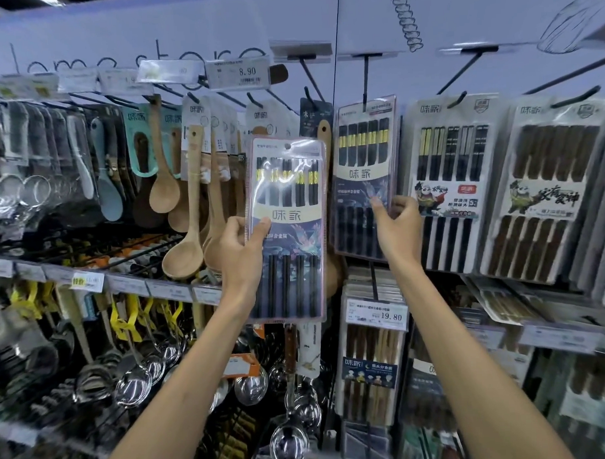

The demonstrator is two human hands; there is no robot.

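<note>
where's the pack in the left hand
Centre of the head view: the left hand holds the chopstick pack up between the wooden spoons and the hanging pack that the right hand grips.

This is a shop, in its kitchenware aisle. Sealed chopstick packs [363,151] hang in rows from metal hooks [366,76] beside wooden spoons [183,258] and steel ladles [133,386]. Printed price tags [242,73] with barcodes read 8.90 and 19.80. More labels line the shelf edge [131,286], and the wall sign [198,27] above reads "Home store".
</note>
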